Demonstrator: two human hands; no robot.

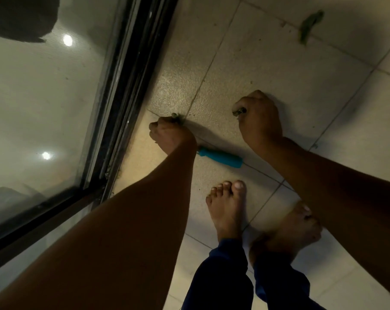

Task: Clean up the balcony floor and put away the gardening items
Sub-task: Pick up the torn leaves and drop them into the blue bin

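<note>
Green plant scraps (239, 111) poke out of the curled fingers of the right hand (260, 120), a fist held low over the tiled balcony floor (279, 70). The left hand (170, 135) is also balled up, with a bit of green leaf debris (177, 117) showing at its knuckles, close to the sliding door track (131, 86). Both arms reach straight down and forward. A tool with a blue handle (219, 157) lies on the tiles between the hands, its far end hidden under the left wrist. One more green leaf (310, 25) lies on the floor well beyond the right hand. Bare feet (228, 209) stand below the handle, beside the glass door (44, 104).
</note>
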